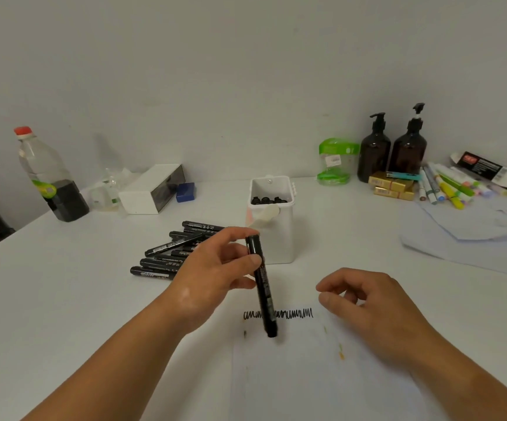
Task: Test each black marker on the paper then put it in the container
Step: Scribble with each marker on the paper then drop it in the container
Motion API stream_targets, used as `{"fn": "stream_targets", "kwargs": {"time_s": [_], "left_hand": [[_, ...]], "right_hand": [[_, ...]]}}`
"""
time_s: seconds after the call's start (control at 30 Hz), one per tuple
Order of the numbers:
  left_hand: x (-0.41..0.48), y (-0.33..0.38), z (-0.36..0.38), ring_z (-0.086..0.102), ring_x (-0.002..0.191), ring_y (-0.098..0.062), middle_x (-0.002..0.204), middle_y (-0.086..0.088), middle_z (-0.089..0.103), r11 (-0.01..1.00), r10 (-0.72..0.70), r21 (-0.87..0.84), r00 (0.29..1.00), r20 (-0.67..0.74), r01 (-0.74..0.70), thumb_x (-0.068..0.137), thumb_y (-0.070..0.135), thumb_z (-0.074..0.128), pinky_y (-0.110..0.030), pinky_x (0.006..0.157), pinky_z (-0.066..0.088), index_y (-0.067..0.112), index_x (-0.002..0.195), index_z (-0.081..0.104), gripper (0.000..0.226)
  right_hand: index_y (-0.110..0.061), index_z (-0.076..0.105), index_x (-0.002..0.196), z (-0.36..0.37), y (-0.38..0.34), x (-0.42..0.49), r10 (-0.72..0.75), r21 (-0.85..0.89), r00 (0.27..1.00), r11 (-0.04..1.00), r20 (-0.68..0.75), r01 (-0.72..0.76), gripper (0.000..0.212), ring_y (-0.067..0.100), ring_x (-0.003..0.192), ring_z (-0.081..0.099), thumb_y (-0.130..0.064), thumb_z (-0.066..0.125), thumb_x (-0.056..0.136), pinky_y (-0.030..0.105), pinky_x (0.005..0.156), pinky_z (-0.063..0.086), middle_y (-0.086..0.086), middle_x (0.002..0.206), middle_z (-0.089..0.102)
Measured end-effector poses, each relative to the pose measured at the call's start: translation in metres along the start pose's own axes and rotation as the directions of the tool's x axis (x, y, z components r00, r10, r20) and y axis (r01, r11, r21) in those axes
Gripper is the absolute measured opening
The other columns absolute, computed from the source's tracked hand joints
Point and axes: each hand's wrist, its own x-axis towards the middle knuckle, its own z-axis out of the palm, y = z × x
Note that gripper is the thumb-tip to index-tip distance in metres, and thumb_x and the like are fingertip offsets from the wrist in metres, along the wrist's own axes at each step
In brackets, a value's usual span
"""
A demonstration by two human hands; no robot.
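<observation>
Now the left hand (215,268) pinches a black plastic marker (264,287) near its top, upright over the scribbled white paper sheet (307,375); the right hand (364,302) hovers loosely curled, holding nothing. Judging by the scribble, lift it straight and drop it into the white plastic container (276,238) just behind.
</observation>
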Motion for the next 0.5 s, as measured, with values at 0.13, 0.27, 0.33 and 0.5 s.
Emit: {"fn": "stream_targets", "kwargs": {"time_s": [0.13, 0.27, 0.33, 0.5], "left_hand": [[0.009, -0.010, 0.018, 0.068, 0.083, -0.027, 0.092, -0.015, 0.065, 0.951, -0.060, -0.299, 0.996, 0.067, 0.077, 0.092, -0.005, 0.059, -0.035, 0.076, 0.058, 0.015, 0.115, 0.069, 0.032], [0.014, -0.027, 0.026, 0.069, 0.087, -0.026, 0.095, -0.014, 0.067, 0.914, -0.053, -0.397, 0.995, 0.084, 0.082, 0.088, -0.006, 0.059, -0.036, 0.079, 0.058, 0.008, 0.104, 0.071, 0.024], [0.015, -0.035, 0.026, 0.069, 0.089, -0.025, 0.097, -0.015, 0.068, 0.922, -0.032, -0.383, 0.997, 0.070, 0.056, 0.084, -0.003, 0.063, -0.038, 0.083, 0.058, 0.009, 0.101, 0.071, 0.022], [0.008, -0.045, 0.021, 0.071, 0.088, -0.026, 0.098, -0.004, 0.073, 0.999, 0.038, -0.006, 0.998, 0.047, -0.038, 0.080, 0.011, 0.068, -0.034, 0.081, 0.058, 0.024, 0.100, 0.073, 0.025]], "right_hand": [[-0.059, 0.063, 0.106, -0.001, 0.001, 0.000, 0.017, 0.084, 0.993, 0.996, 0.119, -0.027, 0.039, 0.011, 0.077, 0.062, -0.070, 0.060, 0.069, 0.016, 0.074, 0.050, -0.026, 0.096, 0.073], [-0.054, 0.063, 0.108, -0.001, 0.001, 0.000, 0.037, 0.125, 0.990, 0.991, 0.139, -0.054, 0.041, 0.025, 0.076, 0.058, -0.061, 0.070, 0.069, 0.032, 0.072, 0.052, -0.018, 0.090, 0.076], [-0.051, 0.066, 0.103, -0.002, 0.003, 0.002, 0.055, 0.139, 0.993, 0.988, 0.101, -0.069, 0.032, 0.024, 0.072, 0.057, -0.051, 0.076, 0.073, 0.030, 0.070, 0.049, -0.015, 0.086, 0.076], [-0.040, 0.076, 0.091, -0.006, 0.003, 0.006, 0.103, 0.246, 0.994, 0.965, -0.036, -0.091, 0.016, 0.023, 0.071, 0.059, -0.027, 0.082, 0.084, 0.024, 0.066, 0.047, -0.009, 0.081, 0.075]]}}
